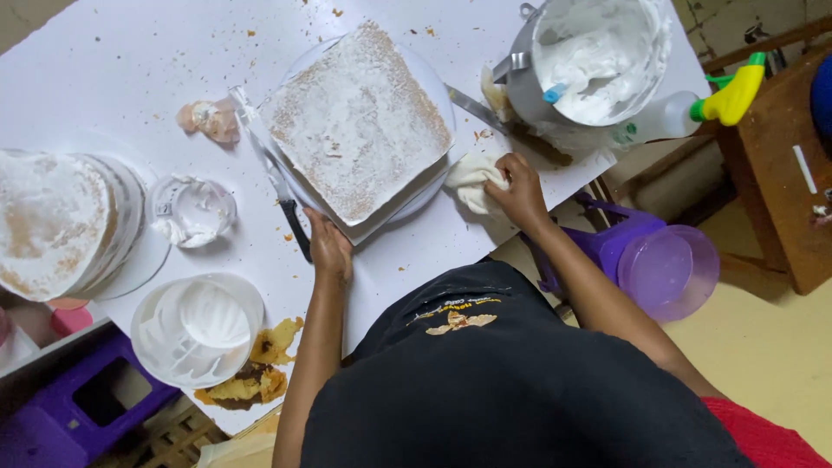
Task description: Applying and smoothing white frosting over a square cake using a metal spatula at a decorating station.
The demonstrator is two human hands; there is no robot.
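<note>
Square cake sits on a round board straight ahead of you, rotated so its corners point away, left, right and toward you; the long run goes from near-left to far-right. Your left hand is closed on the near corner of the board, fingers curled under the edge, right beside the knife that lies along the cake's left side, black handle toward you. Left hand is the nearer one to the cake. Your right hand is clamped on a white cloth at the board's right rim, pressed on the worktop. Hands are well apart, one on each side of the near corner.

Right side is tight: metal bowl of white cream stands just beyond the cloth, worktop edge close behind your right wrist. A spray bottle lies past the bowl. Left of the knife there's a small tub, a white beater bowl and a stacked round cake. Open room is at the far left of the worktop.
</note>
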